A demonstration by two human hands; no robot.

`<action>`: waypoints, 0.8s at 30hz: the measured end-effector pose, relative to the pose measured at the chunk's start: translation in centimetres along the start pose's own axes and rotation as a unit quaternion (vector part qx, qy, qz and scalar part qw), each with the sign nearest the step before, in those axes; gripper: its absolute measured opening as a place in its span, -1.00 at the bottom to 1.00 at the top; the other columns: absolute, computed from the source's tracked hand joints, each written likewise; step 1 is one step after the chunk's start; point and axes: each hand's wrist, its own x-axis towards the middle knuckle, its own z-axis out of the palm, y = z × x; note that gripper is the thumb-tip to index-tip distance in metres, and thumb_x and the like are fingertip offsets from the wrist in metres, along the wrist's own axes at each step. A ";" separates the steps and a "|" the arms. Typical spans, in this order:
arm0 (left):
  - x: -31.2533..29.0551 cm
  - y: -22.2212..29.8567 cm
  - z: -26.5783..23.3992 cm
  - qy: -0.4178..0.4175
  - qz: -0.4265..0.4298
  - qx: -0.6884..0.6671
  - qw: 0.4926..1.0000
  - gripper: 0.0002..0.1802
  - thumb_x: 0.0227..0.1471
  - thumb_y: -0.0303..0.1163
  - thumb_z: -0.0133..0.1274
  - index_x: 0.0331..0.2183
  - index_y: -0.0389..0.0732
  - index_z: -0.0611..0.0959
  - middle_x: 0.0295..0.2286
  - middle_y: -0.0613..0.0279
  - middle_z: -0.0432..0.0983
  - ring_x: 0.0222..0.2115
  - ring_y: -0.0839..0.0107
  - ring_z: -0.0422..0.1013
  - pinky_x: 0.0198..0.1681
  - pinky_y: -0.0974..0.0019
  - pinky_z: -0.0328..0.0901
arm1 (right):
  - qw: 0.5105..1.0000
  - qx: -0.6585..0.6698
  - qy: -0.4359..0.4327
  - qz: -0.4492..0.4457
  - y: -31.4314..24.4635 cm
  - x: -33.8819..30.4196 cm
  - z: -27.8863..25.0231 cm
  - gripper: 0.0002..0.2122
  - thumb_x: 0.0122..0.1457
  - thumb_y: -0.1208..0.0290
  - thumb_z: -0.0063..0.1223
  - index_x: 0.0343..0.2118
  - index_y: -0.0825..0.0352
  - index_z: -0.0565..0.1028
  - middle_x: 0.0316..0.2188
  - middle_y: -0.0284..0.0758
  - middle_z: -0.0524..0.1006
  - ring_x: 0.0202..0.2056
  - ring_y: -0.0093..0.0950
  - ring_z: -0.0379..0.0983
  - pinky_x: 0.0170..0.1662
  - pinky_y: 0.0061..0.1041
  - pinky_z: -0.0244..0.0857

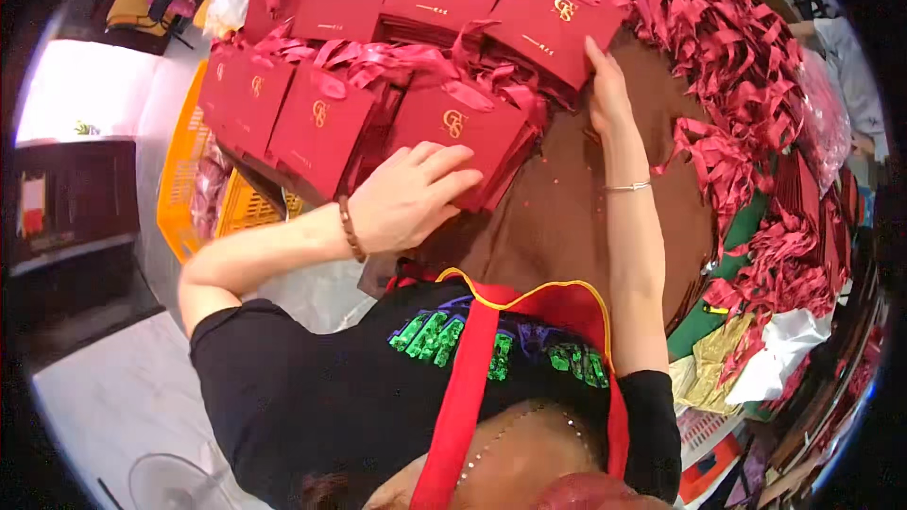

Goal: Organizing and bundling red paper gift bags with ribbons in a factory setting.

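Observation:
Red paper gift bags with gold print and ribbon handles stand packed in two rows in front of me. My left hand [416, 191] lies against the front of a near-row bag [453, 127], its fingers apart and stretched out. To the right, my right hand [608, 93] rests at the right edge of a far-row bag stack [557, 19]. Its fingers are extended along the side of the stack, partly hidden by the bags, and it grips nothing that I can see. Left of these, another near-row bag [319, 118] leans slightly.
A brown table surface [567, 189] lies under the bags. Heaped red ribbons [746, 66] cover its right side. An orange plastic crate [184, 179] stands at the left. Gold and white wrapping [779, 354] lies at the lower right.

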 end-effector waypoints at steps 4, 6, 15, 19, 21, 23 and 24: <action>-1.9 0.5 4.7 0.108 -0.152 0.080 0.979 -0.16 -0.26 -0.31 0.17 0.05 -0.34 0.17 0.07 -0.30 -0.07 0.03 -0.16 0.01 0.05 0.04 0.05 | 0.997 -0.020 -0.079 0.001 -0.9 -0.1 0.2 -0.46 0.06 0.37 0.04 0.06 0.47 0.13 0.02 -0.23 0.28 0.00 -0.43 0.23 0.07 -0.47 0.07; -1.9 0.2 6.6 0.164 -0.187 0.084 0.965 -0.15 -0.23 -0.27 0.16 0.06 -0.36 0.15 0.07 -0.31 -0.09 0.04 -0.17 0.00 0.05 0.03 0.04 | 1.000 -0.005 0.014 -0.005 -0.8 -0.4 -0.4 -0.65 0.07 0.32 0.03 -0.08 0.30 0.31 -0.23 -0.42 0.41 -0.21 -0.57 0.32 -0.10 -0.58 0.15; -1.2 -2.5 10.5 0.239 -0.295 0.121 0.917 -0.18 -0.12 -0.09 0.06 0.07 -0.33 0.15 0.07 -0.25 -0.04 0.00 -0.14 0.03 0.01 -0.04 0.04 | 0.993 0.045 0.005 0.108 3.8 -13.1 4.9 -0.41 -0.03 0.33 0.16 0.03 0.38 0.16 -0.07 -0.32 0.36 -0.03 -0.53 0.23 0.02 -0.45 0.05; -1.6 -2.5 11.2 0.250 -0.282 0.103 0.921 -0.22 -0.09 -0.07 0.02 0.07 -0.32 0.17 0.08 -0.23 -0.04 0.01 -0.13 0.03 0.00 -0.04 0.04 | 0.997 0.015 -0.037 0.073 4.9 -12.4 6.8 -0.51 -0.10 0.41 0.21 -0.07 0.38 0.31 -0.21 -0.31 0.46 -0.16 -0.44 0.37 -0.04 -0.45 0.21; -1.1 -2.2 11.5 0.258 -0.269 0.085 0.924 -0.22 -0.07 -0.05 0.00 0.08 -0.31 0.16 0.09 -0.20 -0.05 0.02 -0.13 0.02 0.01 -0.04 0.03 | 0.998 -0.057 0.000 -0.022 7.6 -11.3 6.2 -0.40 -0.18 0.53 0.25 -0.04 0.46 0.19 -0.13 -0.19 0.38 -0.10 -0.39 0.32 0.01 -0.43 0.18; -1.8 -2.5 11.9 0.280 -0.258 0.066 0.922 -0.25 -0.07 -0.07 0.01 0.06 -0.30 0.21 0.08 -0.18 -0.02 0.02 -0.12 0.02 0.02 -0.03 0.02 | 1.000 0.014 0.001 -0.026 7.0 -11.9 7.5 -0.48 -0.15 0.57 0.21 -0.09 0.45 0.23 -0.17 -0.22 0.41 -0.14 -0.40 0.36 -0.03 -0.43 0.22; -2.1 -2.5 11.6 0.288 -0.254 0.072 0.921 -0.25 -0.07 -0.07 0.01 0.06 -0.30 0.21 0.08 -0.18 -0.02 0.02 -0.12 0.02 0.02 -0.03 0.02 | 0.999 0.015 -0.004 -0.035 6.9 -12.2 7.6 -0.48 -0.15 0.57 0.21 -0.09 0.45 0.23 -0.17 -0.22 0.41 -0.14 -0.40 0.36 -0.03 -0.43 0.22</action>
